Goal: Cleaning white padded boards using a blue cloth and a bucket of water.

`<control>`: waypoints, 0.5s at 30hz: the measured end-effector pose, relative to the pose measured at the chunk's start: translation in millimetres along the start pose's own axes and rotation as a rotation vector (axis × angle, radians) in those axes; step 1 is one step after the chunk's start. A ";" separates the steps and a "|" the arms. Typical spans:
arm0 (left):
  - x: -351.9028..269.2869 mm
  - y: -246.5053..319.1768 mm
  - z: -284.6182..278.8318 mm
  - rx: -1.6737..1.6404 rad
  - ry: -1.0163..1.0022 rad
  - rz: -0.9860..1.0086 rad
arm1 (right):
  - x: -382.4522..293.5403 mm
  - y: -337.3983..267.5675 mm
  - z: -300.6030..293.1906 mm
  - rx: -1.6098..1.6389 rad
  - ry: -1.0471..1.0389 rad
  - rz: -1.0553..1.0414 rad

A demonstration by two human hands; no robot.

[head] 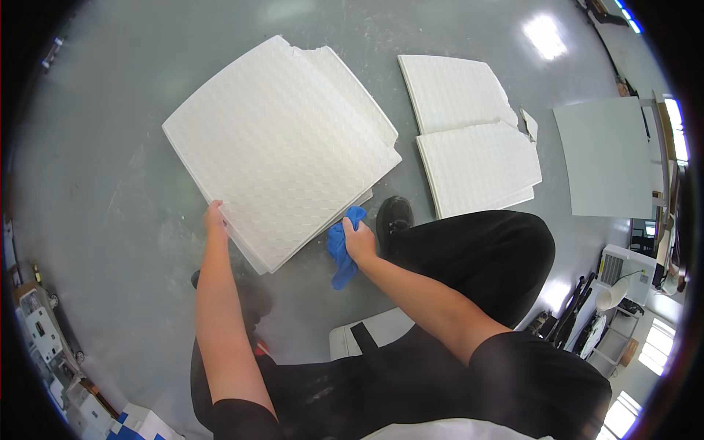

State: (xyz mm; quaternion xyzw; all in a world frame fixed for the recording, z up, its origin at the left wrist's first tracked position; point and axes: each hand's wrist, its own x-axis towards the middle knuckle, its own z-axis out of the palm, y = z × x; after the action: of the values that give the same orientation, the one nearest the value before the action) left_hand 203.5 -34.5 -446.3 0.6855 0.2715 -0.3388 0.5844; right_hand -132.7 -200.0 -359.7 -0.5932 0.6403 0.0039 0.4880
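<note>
A stack of white textured panels lies on the grey floor in front of me, its upper edge broken and notched. My left hand grips the lower left edge of the stack, the fingers partly hidden beneath it. Bunched in my right hand is a blue cloth, held close to the stack's lower right edge. Further right lie more white panels in two overlapping piles, an upper pile and a lower pile, with a small broken piece beside them.
My black shoe stands between the stacks. Beneath me is a white case-like object with a black strap. A large pale board lies to the right, near a white portable machine. Wheeled equipment stands at the far left.
</note>
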 end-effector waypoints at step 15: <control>-89.4 136.3 -67.8 0.832 0.068 0.686 | 7.1 -190.5 -64.5 0.441 -0.129 -0.279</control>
State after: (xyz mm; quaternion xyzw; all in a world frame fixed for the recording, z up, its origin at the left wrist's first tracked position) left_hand 262.5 11.3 -286.4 0.9190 -0.1061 -0.1850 0.3316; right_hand -26.0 -299.5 -221.0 -0.5537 0.5051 -0.1654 0.6410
